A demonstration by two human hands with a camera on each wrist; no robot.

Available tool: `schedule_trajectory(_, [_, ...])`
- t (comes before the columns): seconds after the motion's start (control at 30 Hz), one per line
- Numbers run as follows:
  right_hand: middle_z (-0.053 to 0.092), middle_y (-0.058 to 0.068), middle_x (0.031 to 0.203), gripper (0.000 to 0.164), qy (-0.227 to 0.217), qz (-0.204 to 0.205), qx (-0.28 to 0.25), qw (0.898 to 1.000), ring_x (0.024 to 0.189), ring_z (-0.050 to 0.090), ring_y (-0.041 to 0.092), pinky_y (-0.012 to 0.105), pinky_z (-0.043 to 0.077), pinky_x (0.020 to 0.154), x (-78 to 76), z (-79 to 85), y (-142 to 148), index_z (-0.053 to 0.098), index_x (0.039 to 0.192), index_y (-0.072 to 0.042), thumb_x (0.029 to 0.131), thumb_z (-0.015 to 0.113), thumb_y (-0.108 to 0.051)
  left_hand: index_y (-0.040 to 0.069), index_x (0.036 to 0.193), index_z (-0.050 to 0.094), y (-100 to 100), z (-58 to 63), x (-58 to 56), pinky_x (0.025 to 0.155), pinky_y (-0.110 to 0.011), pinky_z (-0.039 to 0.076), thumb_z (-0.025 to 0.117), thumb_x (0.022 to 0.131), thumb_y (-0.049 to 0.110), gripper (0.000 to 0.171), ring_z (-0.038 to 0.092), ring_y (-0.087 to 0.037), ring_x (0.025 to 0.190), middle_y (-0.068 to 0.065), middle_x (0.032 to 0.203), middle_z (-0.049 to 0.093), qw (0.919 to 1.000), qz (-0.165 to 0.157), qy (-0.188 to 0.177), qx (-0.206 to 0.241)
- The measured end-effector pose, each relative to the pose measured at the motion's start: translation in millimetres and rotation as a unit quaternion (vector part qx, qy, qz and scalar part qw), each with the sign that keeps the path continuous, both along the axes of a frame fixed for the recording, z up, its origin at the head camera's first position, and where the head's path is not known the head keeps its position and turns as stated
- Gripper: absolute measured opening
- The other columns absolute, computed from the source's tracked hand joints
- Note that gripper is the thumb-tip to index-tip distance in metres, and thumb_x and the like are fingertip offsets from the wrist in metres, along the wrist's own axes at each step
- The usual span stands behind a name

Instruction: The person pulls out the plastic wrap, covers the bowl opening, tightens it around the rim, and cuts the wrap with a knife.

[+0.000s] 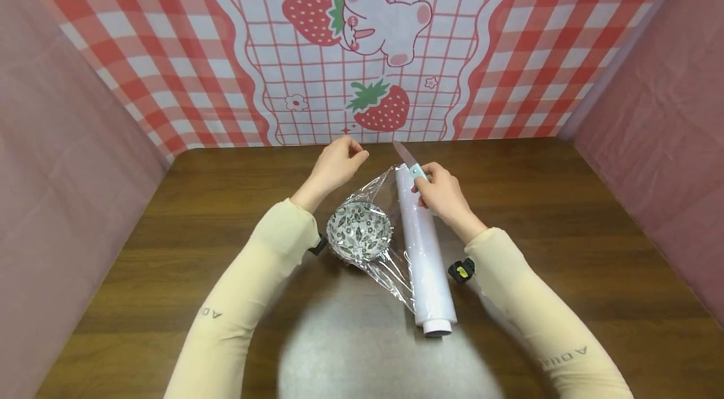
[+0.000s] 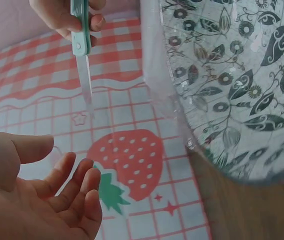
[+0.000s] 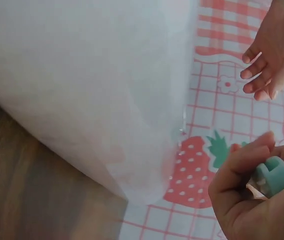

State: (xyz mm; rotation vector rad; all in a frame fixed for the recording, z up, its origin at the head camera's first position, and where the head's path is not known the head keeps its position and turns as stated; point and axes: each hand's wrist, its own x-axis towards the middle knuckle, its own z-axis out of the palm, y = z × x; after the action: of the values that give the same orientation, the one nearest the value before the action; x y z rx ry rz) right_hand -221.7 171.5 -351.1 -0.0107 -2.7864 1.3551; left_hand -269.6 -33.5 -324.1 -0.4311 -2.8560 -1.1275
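My right hand (image 1: 444,193) grips the mint-green handle of a small knife (image 1: 405,154), its blade pointing up and away over the far end of a plastic wrap roll (image 1: 423,254). Clear film (image 1: 390,276) runs from the roll leftward across a bowl (image 1: 359,232) with a dark leaf-and-flower pattern. Beyond the bowl, at its far left, hovers my left hand (image 1: 338,163). In the left wrist view, the left hand's fingers (image 2: 64,175) are loosely bent and hold nothing. The right wrist view shows the handle's end (image 3: 273,176) within the right fist.
A brown wooden table (image 1: 226,198) lies under everything, with a bright glare patch near its front. At the back stands a red-and-white checked cloth (image 1: 186,41) printed with strawberries. Pink cloth walls (image 1: 650,91) close off both sides.
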Motion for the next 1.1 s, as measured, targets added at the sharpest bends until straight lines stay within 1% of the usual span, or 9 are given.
schedule_trajectory(0.23, [0.061,0.007,0.073,0.032,-0.032,-0.023,0.008,0.999,0.049,0.049,0.007,0.021,0.041,0.048,-9.0,-9.3,-3,0.05,0.109,0.002,0.083,0.04,-0.013,0.007,0.102,0.058,11,-8.7,-14.3,0.086,-0.037,0.044,0.053,0.09,0.03,0.027,0.056,-0.024,0.095,-0.007,0.103,0.062,0.9967,-0.008,-0.063,-0.051])
schedule_trajectory(0.43, [0.058,0.004,0.072,0.03,-0.054,-0.017,0.023,0.998,0.051,0.048,0.008,0.021,0.041,0.049,-9.5,-10.6,-4,0.048,0.108,0.002,0.083,0.039,-0.012,0.003,0.105,0.06,20,-13.2,-23.0,0.088,-0.035,0.044,0.053,0.089,0.029,0.032,0.055,-0.024,0.1,-0.01,0.109,0.061,0.9915,-0.043,-0.096,-0.077])
schedule_trajectory(0.6, [0.056,0.007,0.074,0.029,-0.057,-0.004,0.031,0.998,0.051,0.048,0.008,0.021,0.041,0.048,-7.5,-7.3,-2,0.047,0.107,0.004,0.084,0.038,-0.012,0.0,0.108,0.058,22,-7.2,-23.7,0.09,-0.035,0.043,0.053,0.089,0.029,0.035,0.055,-0.024,0.102,-0.012,0.11,0.06,0.9861,-0.074,-0.113,-0.097])
schedule_trajectory(0.63, [0.056,0.007,0.073,0.029,-0.058,-0.002,0.024,0.998,0.049,0.047,0.007,0.021,0.042,0.047,-7.8,-6.5,-2,0.047,0.107,0.005,0.084,0.038,-0.011,0.001,0.101,0.06,22,-4.9,-23.6,0.087,-0.033,0.044,0.053,0.089,0.029,0.031,0.055,-0.023,0.096,-0.011,0.102,0.061,0.9844,-0.081,-0.119,-0.102])
schedule_trajectory(0.73, [0.051,0.007,0.069,0.026,-0.085,0.012,-0.047,0.995,0.045,0.047,0.006,0.021,0.044,0.045,-9.8,-3.1,-3,0.044,0.105,0.008,0.085,0.035,-0.006,0.006,0.077,0.055,23,1.5,-23.8,0.071,-0.028,0.044,0.053,0.088,0.028,0.024,0.051,-0.018,0.076,-0.005,0.078,0.055,0.9799,-0.095,-0.133,-0.114])
schedule_trajectory(0.83, [0.045,0.005,0.067,0.02,-0.14,0.025,-0.155,0.978,0.043,0.049,0.007,0.02,0.046,0.044,-12.9,0.2,-7,0.039,0.102,0.009,0.088,0.03,-0.002,0.011,0.063,0.044,29,4.6,-25.5,0.063,-0.027,0.04,0.054,0.087,0.026,0.03,0.042,-0.015,0.064,-0.001,0.066,0.043,0.9786,-0.1,-0.13,-0.124])
schedule_trajectory(0.93, [0.042,0.006,0.068,0.014,-0.172,0.028,-0.215,0.961,0.044,0.05,0.007,0.019,0.046,0.045,-15.7,1.4,-12,0.036,0.098,0.008,0.09,0.027,0.0,0.003,0.073,0.055,38,6.5,-25.2,0.068,-0.03,0.045,0.055,0.085,0.024,0.024,0.047,-0.017,0.069,-0.006,0.075,0.053,0.978,-0.093,-0.124,-0.139])
schedule_trajectory(1.03, [0.042,0.006,0.067,0.013,-0.175,0.025,-0.227,0.958,0.044,0.053,0.008,0.02,0.049,0.047,-18.2,-1.1,-15,0.036,0.094,0.007,0.09,0.025,0.0,-0.001,0.088,0.059,46,5.2,-24.7,0.066,-0.029,0.047,0.054,0.083,0.019,0.02,0.054,-0.02,0.073,-0.01,0.087,0.059,0.9769,-0.082,-0.125,-0.153])
schedule_trajectory(1.1, [0.043,0.007,0.066,0.013,-0.178,0.026,-0.234,0.955,0.045,0.056,0.009,0.021,0.051,0.05,-19.5,-3.1,-16,0.036,0.09,0.006,0.089,0.025,0.001,0.002,0.081,0.058,51,2.0,-25.0,0.058,-0.025,0.046,0.052,0.083,0.015,0.014,0.055,-0.019,0.066,-0.009,0.08,0.059,0.9757,-0.073,-0.127,-0.163])
